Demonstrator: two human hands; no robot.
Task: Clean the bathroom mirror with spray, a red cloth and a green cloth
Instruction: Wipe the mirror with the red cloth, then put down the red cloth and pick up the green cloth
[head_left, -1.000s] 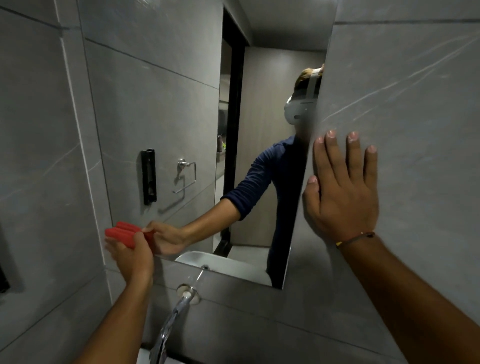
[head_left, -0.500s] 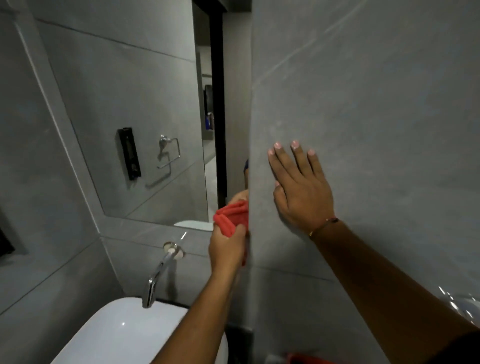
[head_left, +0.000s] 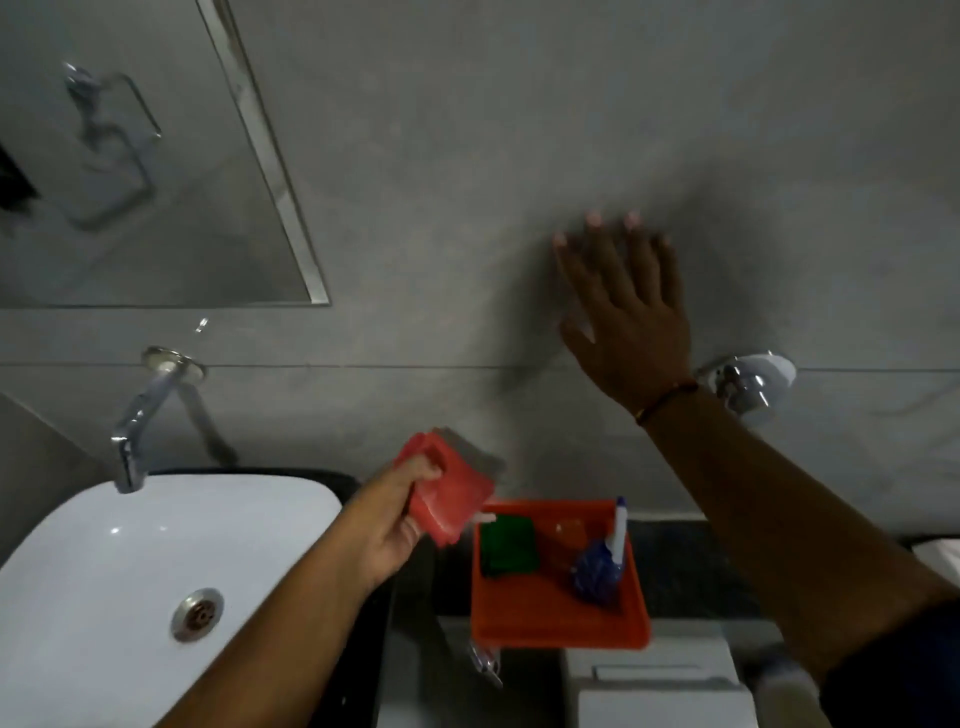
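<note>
**While the left hand grips, the right lies flat**

As the left hand (head_left: 387, 525) pinches one folded red cloth (head_left: 451, 491) beside the orange tray (head_left: 550, 618), one green cloth (head_left: 508, 546) and one spray bottle (head_left: 605, 558) lie inside. Farther off, the right hand (head_left: 626, 317) presses open-fingered on the wall (head_left: 467, 156), empty, right of the mirror (head_left: 130, 156).

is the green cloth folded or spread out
Folded: the green cloth lies as a compact square block at the back left of the orange tray.

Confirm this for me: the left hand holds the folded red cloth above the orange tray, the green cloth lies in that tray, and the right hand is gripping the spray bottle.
Not quite. In the head view the right hand lies open and flat against the grey wall, holding nothing. The rest stands: the left hand holds the red cloth above the orange tray, with the green cloth in that tray.
</note>
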